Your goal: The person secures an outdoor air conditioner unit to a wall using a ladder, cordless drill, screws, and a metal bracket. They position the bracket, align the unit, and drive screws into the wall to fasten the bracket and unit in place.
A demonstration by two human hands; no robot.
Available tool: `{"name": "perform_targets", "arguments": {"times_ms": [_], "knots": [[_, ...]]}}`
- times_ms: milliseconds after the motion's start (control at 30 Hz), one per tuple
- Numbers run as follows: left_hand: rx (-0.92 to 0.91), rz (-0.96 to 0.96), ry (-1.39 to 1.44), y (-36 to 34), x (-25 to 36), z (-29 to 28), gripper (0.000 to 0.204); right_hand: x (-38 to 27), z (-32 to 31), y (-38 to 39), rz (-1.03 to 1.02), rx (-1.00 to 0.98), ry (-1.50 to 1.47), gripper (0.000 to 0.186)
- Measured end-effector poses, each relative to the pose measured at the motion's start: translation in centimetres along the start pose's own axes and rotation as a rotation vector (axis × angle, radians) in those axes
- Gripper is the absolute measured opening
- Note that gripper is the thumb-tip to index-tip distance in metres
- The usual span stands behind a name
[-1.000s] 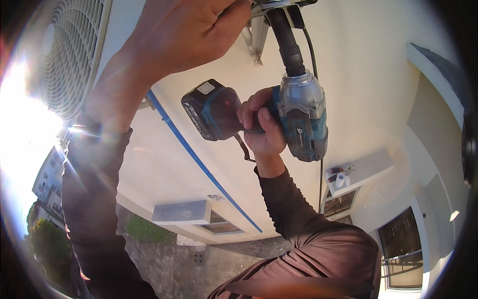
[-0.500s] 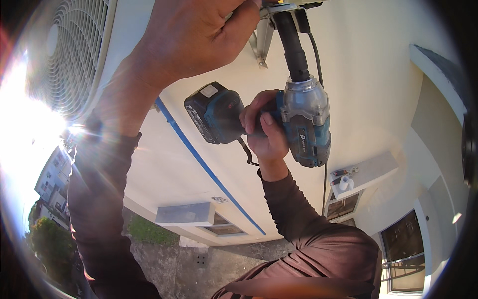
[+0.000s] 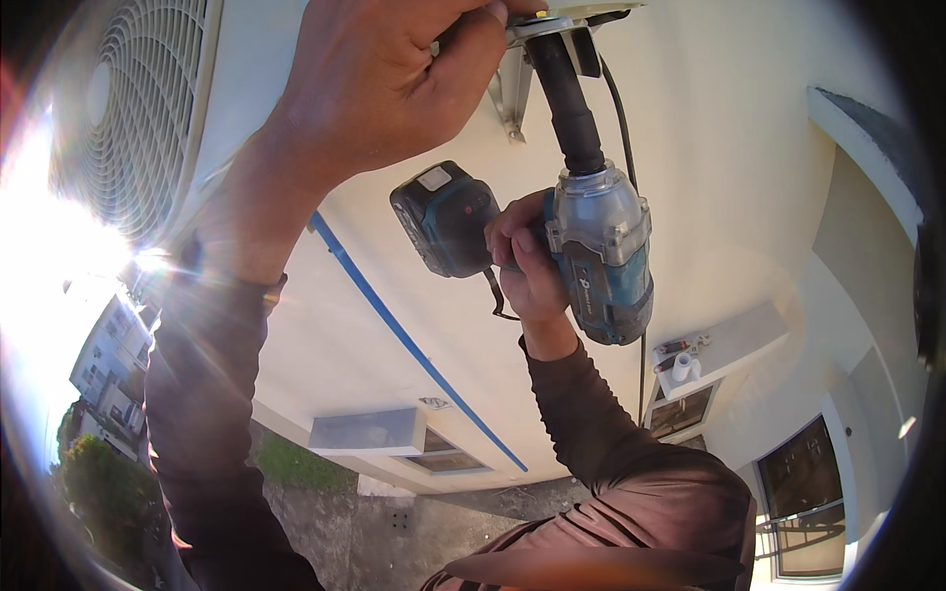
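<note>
My right hand point(image 3: 529, 258) is wrapped round the handle of a blue and black cordless impact wrench point(image 3: 603, 251) with a silver nose. Its battery pack point(image 3: 445, 219) sticks out to the left, with a dark strap hanging under it. A long black socket point(image 3: 567, 103) runs up from the nose to the underside of a metal bracket point(image 3: 552, 28) at the top edge. Closed beside that bracket is my left hand point(image 3: 384, 89), its thumb bent in. Its fingertips are partly cut off by the frame, hiding what they hold. A small yellowish bolt end point(image 3: 541, 14) shows by them.
An outdoor unit's fan grille point(image 3: 148, 108) stands at the upper left, beside strong sun glare. A blue pipe point(image 3: 414, 350) runs down the pale wall, and a black cable point(image 3: 623, 118) hangs behind the wrench. Tools and a white roll point(image 3: 682, 366) lie on a ledge. Paved ground lies far below.
The wrench's body has dipped slightly and its battery has swung a little to the right, my right hand moving with it. My left hand has shifted slightly beside the bracket.
</note>
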State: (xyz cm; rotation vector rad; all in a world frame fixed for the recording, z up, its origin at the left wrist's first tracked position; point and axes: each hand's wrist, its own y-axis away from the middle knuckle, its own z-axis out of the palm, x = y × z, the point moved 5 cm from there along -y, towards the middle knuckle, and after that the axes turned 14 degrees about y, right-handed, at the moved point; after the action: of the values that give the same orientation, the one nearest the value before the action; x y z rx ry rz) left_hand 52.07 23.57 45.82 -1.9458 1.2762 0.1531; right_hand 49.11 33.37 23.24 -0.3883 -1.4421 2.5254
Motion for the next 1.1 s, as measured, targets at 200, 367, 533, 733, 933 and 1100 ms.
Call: {"name": "perform_targets", "arguments": {"times_ms": [200,367,533,733,933,1100], "knots": [[0.02,-0.005,0.053,0.2,-0.1,0.1,0.039,0.0,-0.4,-0.2,0.007,-0.038,0.022,0.015],[0.0,0.002,-0.018,0.0,0.2,0.0,0.04,0.1,-0.4,-0.3,0.023,-0.013,-0.029,0.015],[0.006,0.021,-0.012,-0.1,0.5,-0.1,0.04,-0.1,-0.6,-0.4,-0.003,-0.039,0.016,0.017],[0.015,-0.005,0.031,-0.1,0.7,0.0,0.039,-0.2,-0.2,0.0,-0.005,-0.053,0.168,0.021],[0.037,0.016,0.061,-0.2,0.1,0.2,0.039,-0.2,-0.3,0.3,-0.007,-0.051,0.198,0.036],[-0.034,-0.031,0.003,-0.4,0.9,-0.4,0.038,-0.4,-1.1,-0.1,-0.015,-0.062,0.299,0.035]]}}
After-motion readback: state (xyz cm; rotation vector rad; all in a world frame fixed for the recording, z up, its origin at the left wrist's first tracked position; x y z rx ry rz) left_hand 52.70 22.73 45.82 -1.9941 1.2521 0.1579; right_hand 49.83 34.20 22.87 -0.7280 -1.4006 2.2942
